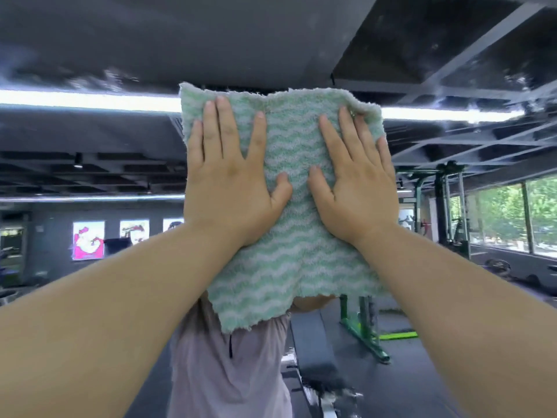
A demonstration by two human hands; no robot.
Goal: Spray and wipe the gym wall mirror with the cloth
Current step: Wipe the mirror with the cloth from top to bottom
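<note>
A green and white wavy-striped cloth [286, 260] lies spread flat against the wall mirror [90, 146], which fills the whole view. My left hand [229, 182] presses on the cloth's left half with straight, spread fingers. My right hand [355, 182] presses flat on its right half in the same way. Both arms reach up and forward. Wet streaks and smears show on the glass near the top, left and right of the cloth. No spray bottle is in view.
The mirror reflects a person in a pale shirt [229, 372] behind the cloth, a dark weight bench [316, 357], a green rack [364, 330], posters [88, 239] on a far wall, ceiling strip lights and windows at the right.
</note>
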